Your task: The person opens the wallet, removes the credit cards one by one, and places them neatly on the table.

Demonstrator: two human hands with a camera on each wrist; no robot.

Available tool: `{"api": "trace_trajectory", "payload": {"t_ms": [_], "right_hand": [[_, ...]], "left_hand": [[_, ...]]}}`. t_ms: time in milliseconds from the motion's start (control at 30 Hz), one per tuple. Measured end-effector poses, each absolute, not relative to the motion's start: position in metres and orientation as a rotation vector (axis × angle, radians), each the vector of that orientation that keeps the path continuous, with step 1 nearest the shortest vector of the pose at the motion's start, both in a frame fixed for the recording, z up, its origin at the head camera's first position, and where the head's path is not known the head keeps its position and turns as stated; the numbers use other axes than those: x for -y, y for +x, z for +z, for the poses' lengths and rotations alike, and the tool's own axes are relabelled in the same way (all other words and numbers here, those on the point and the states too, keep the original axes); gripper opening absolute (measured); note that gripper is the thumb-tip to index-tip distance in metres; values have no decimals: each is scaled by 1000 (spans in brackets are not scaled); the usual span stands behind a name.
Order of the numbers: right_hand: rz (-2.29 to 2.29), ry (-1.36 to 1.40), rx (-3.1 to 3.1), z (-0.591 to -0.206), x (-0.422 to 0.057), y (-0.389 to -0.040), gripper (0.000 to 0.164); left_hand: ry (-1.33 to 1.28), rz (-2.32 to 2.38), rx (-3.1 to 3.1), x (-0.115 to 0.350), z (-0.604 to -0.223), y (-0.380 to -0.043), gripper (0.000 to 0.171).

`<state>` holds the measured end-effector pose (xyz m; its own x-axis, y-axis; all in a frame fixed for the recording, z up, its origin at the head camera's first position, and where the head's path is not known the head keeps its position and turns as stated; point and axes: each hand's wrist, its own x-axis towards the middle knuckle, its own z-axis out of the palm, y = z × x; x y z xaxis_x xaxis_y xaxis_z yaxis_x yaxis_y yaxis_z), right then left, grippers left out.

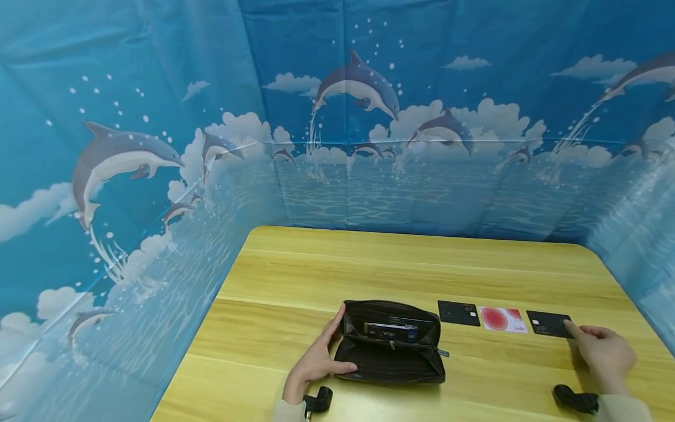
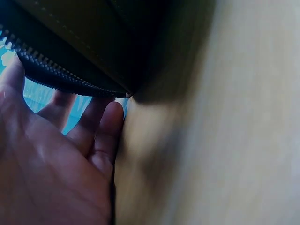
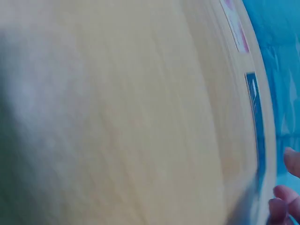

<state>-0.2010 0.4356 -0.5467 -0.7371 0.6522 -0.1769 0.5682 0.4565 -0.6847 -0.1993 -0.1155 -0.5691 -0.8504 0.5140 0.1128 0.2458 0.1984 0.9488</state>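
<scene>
A black zip-around wallet point(image 1: 390, 372) lies unfolded on the table, with several cards point(image 1: 390, 332) in its slots, one marked "Vip". My left hand point(image 1: 319, 357) holds the wallet's left side, thumb on the front flap and fingers at the back panel. The left wrist view shows those fingers against the zipper edge point(image 2: 70, 86). To the right, a black card point(image 1: 459, 313), a pink-and-white card point(image 1: 503, 320) and a second black card point(image 1: 548, 323) lie in a row. My right hand point(image 1: 603, 351) touches the second black card's right end with a fingertip.
The wooden table point(image 1: 422, 264) has rounded far corners. A blue dolphin-print curtain point(image 1: 369, 187) stands behind it and along both sides. A zipper pull point(image 1: 443, 353) sticks out at the wallet's right side. A black wrist device point(image 1: 319, 400) sits on each wrist.
</scene>
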Motion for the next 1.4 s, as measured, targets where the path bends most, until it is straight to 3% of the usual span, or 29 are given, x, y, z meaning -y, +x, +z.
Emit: {"api": "trace_trajectory", "payload": {"t_ms": [167, 400, 633, 867, 1033, 1400], "right_hand": [[925, -749, 2637, -530, -416, -205, 58], [715, 142, 2539, -500, -349, -220, 22], [812, 702, 2464, -478, -267, -221, 12], [1110, 976, 2409, -472, -217, -217, 15], [1051, 1101, 2480, -472, -200, -213, 8], [926, 992, 2723, -473, -193, -209, 8]], "left_hand": [[746, 1706, -2262, 115, -569, -199, 112], [742, 1725, -2242, 114, -569, -198, 111], [741, 1728, -2243, 114, -570, -199, 111], [745, 1732, -2253, 114, -569, -198, 112], [741, 1735, -2252, 113, -570, -197, 112], [739, 1726, -2251, 114, -571, -199, 112]]}}
